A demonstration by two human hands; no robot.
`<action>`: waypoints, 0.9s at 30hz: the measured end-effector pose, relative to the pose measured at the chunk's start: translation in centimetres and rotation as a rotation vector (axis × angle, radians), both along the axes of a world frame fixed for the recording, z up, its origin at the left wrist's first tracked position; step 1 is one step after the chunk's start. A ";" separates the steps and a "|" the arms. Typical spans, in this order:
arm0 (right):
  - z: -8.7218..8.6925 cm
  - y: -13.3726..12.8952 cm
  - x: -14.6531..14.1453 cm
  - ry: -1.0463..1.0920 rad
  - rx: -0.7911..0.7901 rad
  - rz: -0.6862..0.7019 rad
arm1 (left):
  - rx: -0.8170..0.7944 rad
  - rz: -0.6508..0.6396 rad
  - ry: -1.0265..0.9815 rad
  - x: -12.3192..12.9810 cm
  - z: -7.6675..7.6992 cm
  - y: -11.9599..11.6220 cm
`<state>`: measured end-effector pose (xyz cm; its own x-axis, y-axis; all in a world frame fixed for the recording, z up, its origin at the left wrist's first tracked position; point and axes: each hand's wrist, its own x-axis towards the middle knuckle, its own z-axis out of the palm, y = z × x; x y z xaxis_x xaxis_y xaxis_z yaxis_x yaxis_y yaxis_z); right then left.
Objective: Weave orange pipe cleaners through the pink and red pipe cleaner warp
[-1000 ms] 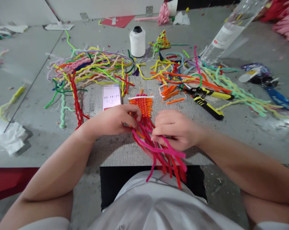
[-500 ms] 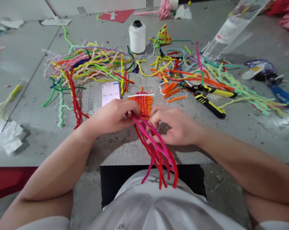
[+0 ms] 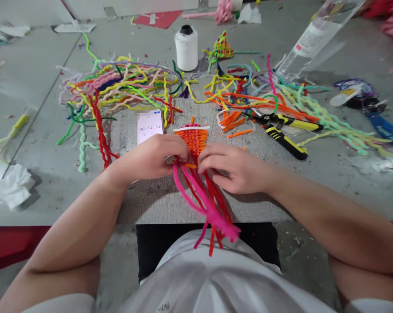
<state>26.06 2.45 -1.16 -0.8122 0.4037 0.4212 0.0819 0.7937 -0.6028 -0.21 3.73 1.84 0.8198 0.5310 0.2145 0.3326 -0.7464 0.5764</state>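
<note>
Head view, dial centred on the orange-and-pink woven piece (image 3: 194,140), which lies flat on the grey table (image 3: 170,202) straight ahead of me, a white strip (image 3: 191,128) across its twelve o'clock end. Loose ends trail toward five and six, over the table edge: pink strands (image 3: 212,215), partly blurred, and red strands (image 3: 218,195).

Left hand (image 3: 157,154) at eight: fingers curled, tips pinched on the pink strands close below the weave. Right hand (image 3: 237,167) at four: fingers bent, tips at the weave's lower edge against the red strands; cannot tell whether they grip. Short orange stem (image 3: 190,165) crosses between my fingertips.

Phone (image 3: 150,128) at nine, just beyond my left hand, timer at 00:14:22. Orange cuttings (image 3: 231,121) near two; yellow-and-black pliers (image 3: 285,142) at three. White spool (image 3: 186,50) at twelve, mixed-colour heap (image 3: 118,87) at ten, clear bottle (image 3: 309,41) farther out at two.
</note>
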 end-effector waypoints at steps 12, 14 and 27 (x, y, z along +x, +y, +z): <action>-0.9 0.5 -0.5 -0.264 0.111 -0.083 | -0.005 -0.025 0.058 -0.3 -0.6 0.3; -0.9 0.3 -0.9 -0.308 0.144 -0.066 | 0.006 -0.023 0.079 -0.3 -0.7 0.3; -1.4 -0.3 -2.0 -0.438 0.224 -0.072 | -0.026 -0.057 0.096 0.0 -0.4 0.0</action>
<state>24.04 2.17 -2.53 -0.9055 0.4041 0.1293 0.3490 0.8826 -0.3149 -0.25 3.72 1.45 0.8649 0.4873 0.1204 0.3447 -0.7511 0.5631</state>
